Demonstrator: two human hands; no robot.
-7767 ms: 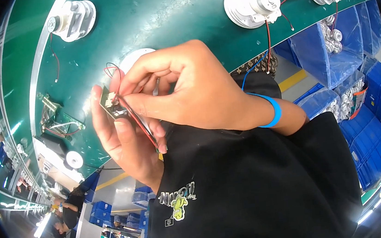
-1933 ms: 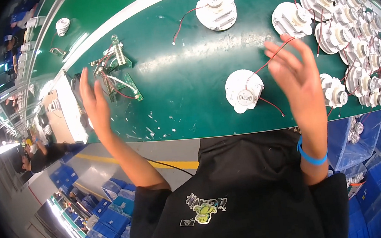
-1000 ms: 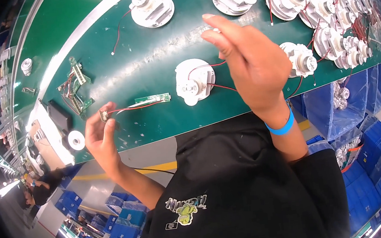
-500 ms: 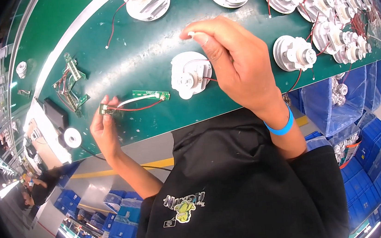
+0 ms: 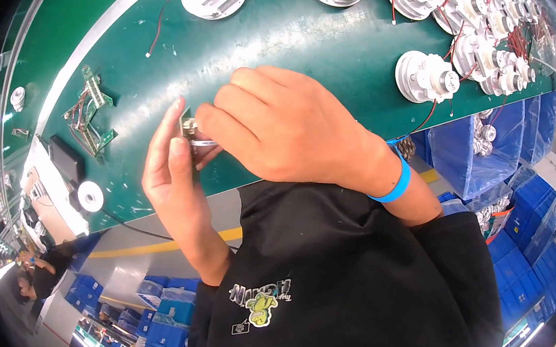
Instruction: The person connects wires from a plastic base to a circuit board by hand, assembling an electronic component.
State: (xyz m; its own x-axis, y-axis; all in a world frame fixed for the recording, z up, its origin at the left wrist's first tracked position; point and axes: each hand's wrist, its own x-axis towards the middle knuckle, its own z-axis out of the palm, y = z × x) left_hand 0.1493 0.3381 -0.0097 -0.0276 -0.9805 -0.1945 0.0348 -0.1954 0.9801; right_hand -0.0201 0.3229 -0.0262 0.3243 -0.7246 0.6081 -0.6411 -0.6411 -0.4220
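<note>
Circuit board [image 5: 187, 125] held on edge in left grip [image 5: 173, 174] above green surface [image 5: 340, 52], long axis seemingly pointing away from black shirt [image 5: 349, 267] — right grip [image 5: 279, 122] curled just beside its right face, anything pinched there hidden

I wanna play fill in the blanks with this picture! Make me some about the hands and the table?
1. The left hand holds a small circuit board between its fingers and its ___.
2. The wristband by the right hand is coloured ___.
3. The tabletop is coloured ___.
4. Most white round parts crowd toward the picture's ___ side.

Missing words: thumb; blue; green; right.
</note>
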